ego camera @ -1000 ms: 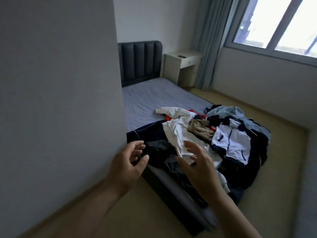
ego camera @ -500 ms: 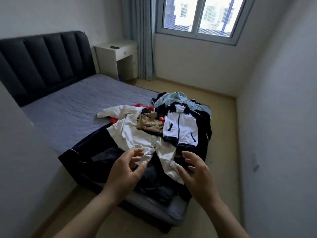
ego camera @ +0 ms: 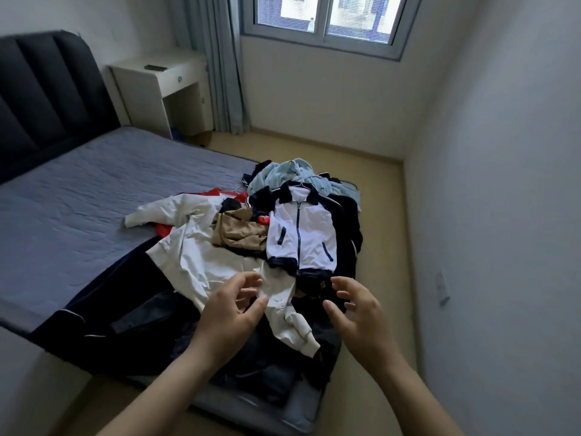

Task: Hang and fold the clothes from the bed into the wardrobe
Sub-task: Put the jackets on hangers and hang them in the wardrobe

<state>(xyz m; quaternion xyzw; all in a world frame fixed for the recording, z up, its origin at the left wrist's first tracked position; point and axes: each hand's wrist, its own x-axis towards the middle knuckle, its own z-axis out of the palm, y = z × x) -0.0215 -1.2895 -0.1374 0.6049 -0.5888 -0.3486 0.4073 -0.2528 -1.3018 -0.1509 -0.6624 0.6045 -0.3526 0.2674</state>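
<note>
Bedroom: grey quilted mattress (ego camera: 94,196), heap of mixed clothes (ego camera: 138,297) on its near end. Left hand (ego camera: 229,313) and right hand (ego camera: 358,313) hover over the heap, fingers (ego camera: 245,280) spread, loosely curved, gripping nothing. Cream long-sleeved cotton top (ego camera: 201,262) lies under the left fingertips. White zip jacket with navy trim (ego camera: 301,234) sits just beyond the right fingertips.

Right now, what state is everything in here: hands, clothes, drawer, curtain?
left hand: fingers relaxed, holds nothing
right hand: fingers spread, holds nothing
cream jacket: unfolded, rumpled, sleeves sprawled
white and navy jacket: zipped up, lying flat
tan garment: crumpled
light blue garment: bunched
drawer: shut
curtain: drawn aside
</note>
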